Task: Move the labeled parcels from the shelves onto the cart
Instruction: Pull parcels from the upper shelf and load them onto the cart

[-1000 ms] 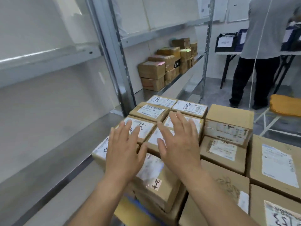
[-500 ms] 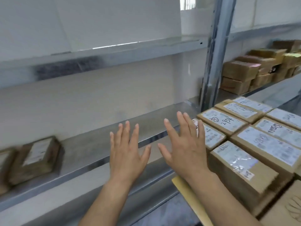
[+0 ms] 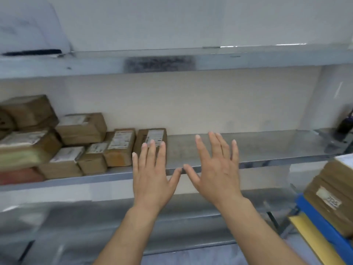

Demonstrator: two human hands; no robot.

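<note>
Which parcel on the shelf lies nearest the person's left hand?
The rightmost parcel, label facing up: the left hand has its fingertips overlapping its near end in the view. The other parcels sit further left.

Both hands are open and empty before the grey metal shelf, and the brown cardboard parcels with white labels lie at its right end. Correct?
Wrong side: the head view shows the brown cardboard parcels with white labels at the left end of the grey metal shelf. The left hand and right hand are indeed open and empty.
</note>
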